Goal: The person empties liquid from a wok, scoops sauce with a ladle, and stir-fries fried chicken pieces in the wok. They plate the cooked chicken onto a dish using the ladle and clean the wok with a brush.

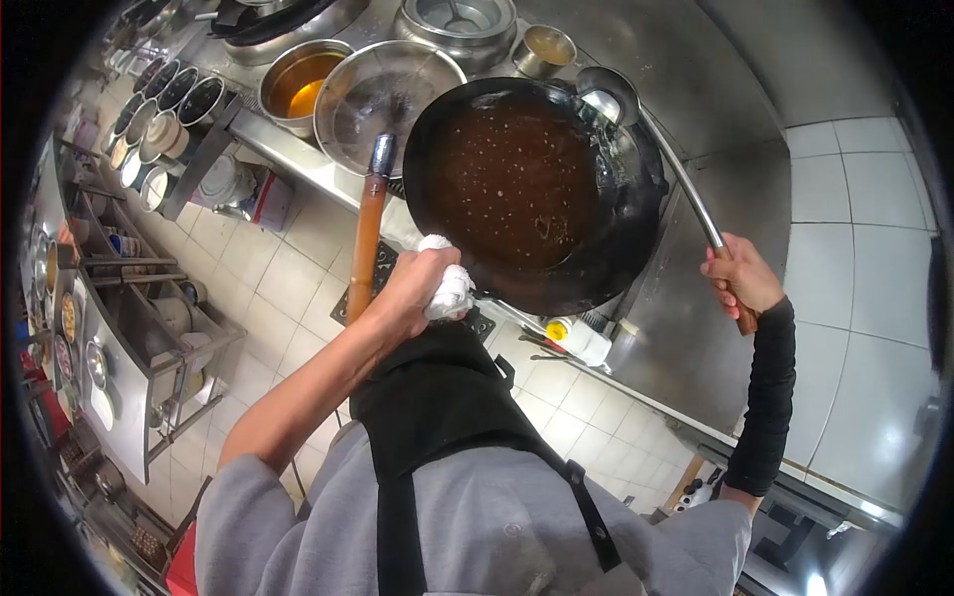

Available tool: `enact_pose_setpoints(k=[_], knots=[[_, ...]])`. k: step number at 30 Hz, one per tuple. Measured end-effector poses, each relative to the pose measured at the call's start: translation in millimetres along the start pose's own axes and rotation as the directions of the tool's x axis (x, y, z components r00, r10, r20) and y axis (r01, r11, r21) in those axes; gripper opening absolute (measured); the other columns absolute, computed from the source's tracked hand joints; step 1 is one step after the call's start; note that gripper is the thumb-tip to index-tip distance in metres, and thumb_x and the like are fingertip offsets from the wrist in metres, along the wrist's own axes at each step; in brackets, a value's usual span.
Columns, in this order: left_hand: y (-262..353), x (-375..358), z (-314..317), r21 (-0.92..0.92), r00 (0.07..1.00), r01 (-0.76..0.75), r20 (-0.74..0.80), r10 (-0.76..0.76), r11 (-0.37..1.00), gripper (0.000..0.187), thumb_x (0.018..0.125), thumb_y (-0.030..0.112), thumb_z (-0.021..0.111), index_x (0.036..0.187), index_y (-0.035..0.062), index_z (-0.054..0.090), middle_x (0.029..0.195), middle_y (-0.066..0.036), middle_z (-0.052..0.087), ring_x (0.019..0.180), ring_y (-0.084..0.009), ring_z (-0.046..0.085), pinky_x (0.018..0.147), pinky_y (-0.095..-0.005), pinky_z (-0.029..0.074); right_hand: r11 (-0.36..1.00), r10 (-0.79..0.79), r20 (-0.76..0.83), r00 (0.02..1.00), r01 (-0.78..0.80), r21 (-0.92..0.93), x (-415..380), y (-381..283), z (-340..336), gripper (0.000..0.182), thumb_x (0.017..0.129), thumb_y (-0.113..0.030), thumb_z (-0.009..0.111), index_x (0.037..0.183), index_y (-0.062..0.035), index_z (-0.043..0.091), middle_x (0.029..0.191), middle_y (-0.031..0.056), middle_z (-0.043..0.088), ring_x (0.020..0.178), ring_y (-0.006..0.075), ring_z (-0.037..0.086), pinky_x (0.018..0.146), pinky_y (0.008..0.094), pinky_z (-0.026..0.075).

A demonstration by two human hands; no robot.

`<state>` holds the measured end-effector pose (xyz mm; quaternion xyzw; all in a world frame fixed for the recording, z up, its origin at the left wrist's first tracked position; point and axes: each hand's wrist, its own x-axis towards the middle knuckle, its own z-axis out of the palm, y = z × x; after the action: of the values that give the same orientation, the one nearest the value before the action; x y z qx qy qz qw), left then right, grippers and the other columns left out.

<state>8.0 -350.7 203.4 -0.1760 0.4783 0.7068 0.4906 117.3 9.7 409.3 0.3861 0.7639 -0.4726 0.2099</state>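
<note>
My left hand [417,283] is closed around a folded white cloth [452,295] at the near left edge of a black wok [636,223]. Whether a wok handle lies under the cloth is hidden. Dark brown liquid [507,184] with small pale bubbles fills much of the wok, which looks tilted. On the right, my right hand [743,276] grips the wooden end of a long-handled metal ladle [686,184]. The ladle's bowl is at the wok's far right rim, above the liquid's edge.
Left of the wok, a mesh strainer [383,84] with a wooden handle rests over a metal pot [273,94] of orange liquid. Behind are a small metal cup [545,50] and a lidless round pot [457,45]. A yellow-capped bottle [581,338] stands below the wok.
</note>
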Motion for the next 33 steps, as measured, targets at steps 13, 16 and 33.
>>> enact_pose_setpoints(k=[13, 16, 33], knots=[[28.6, -21.0, -58.4, -0.097, 0.999, 0.031, 0.046, -0.027, 0.995, 0.013, 0.088, 0.010, 0.053, 0.087, -0.0031, 0.056, 0.069, -0.014, 0.058, 0.054, -0.0258, 0.061, 0.044, -0.0394, 0.048, 0.997, 0.046, -0.042, 0.998, -0.049, -0.055, -24.1, -61.6, 57.4, 0.016, 0.083, 0.002, 0.057, 0.090, -0.0058, 0.044, 0.060, 0.0015, 0.046, 0.036, 0.0097, 0.040, 0.028, 0.0288, 0.035], [29.7, -20.5, -64.1, -0.074, 0.997, 0.050, 0.064, -0.045, 0.996, 0.010, 0.089, 0.011, 0.051, 0.095, 0.0028, 0.052, 0.073, -0.013, 0.058, 0.055, -0.0242, 0.061, 0.044, -0.0383, 0.052, 0.997, 0.046, -0.048, 0.998, -0.049, -0.061, -26.5, -68.1, 62.5, 0.016, 0.083, 0.002, 0.057, 0.090, -0.0059, 0.044, 0.061, 0.0014, 0.046, 0.036, 0.0096, 0.041, 0.028, 0.0287, 0.035], [36.0, -22.9, -76.3, -0.117, 0.994, 0.061, 0.095, -0.050, 0.991, 0.014, 0.088, 0.010, 0.051, 0.100, 0.0031, 0.050, 0.075, -0.011, 0.056, 0.057, -0.0225, 0.061, 0.043, -0.0381, 0.053, 0.993, 0.066, -0.078, 0.995, -0.073, -0.092, -33.1, -92.5, 76.9, 0.016, 0.083, 0.002, 0.057, 0.088, -0.0068, 0.044, 0.059, 0.0003, 0.046, 0.035, 0.0089, 0.041, 0.028, 0.0276, 0.034]])
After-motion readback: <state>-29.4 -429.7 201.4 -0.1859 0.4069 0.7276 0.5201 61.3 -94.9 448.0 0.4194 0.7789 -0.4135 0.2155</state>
